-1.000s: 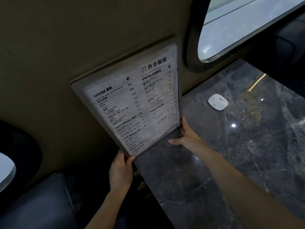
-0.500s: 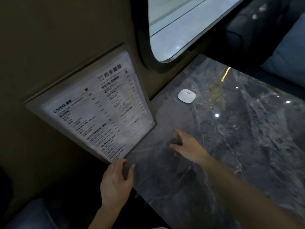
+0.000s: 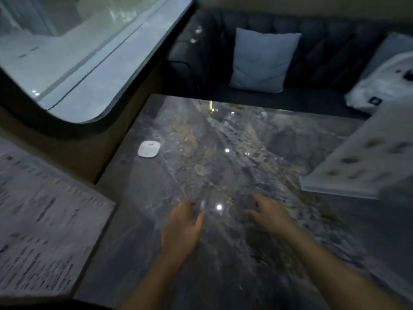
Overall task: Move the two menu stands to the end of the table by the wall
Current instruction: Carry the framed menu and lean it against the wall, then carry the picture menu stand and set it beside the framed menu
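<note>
One menu stand [image 3: 42,222], a grey-framed sheet of printed text, stands at the left against the wall at the table's end. A second menu stand [image 3: 366,157], white with small pictures, is on the table's right side, tilted and blurred. My left hand [image 3: 182,227] and my right hand [image 3: 269,214] hover over the middle of the dark marble table [image 3: 223,153], fingers apart, holding nothing. Neither hand touches a menu stand.
A small white rounded device [image 3: 148,148] lies on the table near the wall. A rounded window [image 3: 73,57] is set in the wall at upper left. Beyond the table is a dark sofa [image 3: 324,52] with a pale blue cushion [image 3: 263,60] and a white bag [image 3: 384,83].
Both hands let go of the text menu stand, which stays against the wall, and moved right over the table's middle. The view swung right, bringing the second menu stand into sight.
</note>
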`<control>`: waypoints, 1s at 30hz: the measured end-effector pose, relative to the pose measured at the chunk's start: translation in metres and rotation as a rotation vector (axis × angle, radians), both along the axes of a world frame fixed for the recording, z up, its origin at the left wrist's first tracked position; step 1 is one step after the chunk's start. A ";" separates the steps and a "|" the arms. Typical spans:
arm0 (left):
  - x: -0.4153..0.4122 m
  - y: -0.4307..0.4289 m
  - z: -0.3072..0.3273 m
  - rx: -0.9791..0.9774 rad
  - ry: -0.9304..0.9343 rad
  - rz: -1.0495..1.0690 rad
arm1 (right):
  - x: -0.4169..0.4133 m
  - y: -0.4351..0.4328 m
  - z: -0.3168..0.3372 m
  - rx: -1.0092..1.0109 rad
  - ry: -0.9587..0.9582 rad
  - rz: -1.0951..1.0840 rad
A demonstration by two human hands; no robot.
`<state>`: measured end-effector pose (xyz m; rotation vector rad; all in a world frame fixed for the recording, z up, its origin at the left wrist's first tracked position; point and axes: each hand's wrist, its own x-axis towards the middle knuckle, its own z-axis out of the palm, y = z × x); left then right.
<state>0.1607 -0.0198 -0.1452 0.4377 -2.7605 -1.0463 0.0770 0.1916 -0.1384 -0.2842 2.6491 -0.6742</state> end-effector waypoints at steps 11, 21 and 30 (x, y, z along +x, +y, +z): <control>-0.088 0.141 0.018 -0.015 -0.023 -0.324 | 0.000 0.199 0.010 0.016 -0.087 -0.535; -0.150 0.214 0.055 -0.055 0.004 -0.397 | -0.050 0.297 0.042 -0.020 0.071 -0.728; -0.181 0.244 0.086 -0.005 -0.016 -0.441 | -0.082 0.289 0.060 -0.590 0.289 -0.702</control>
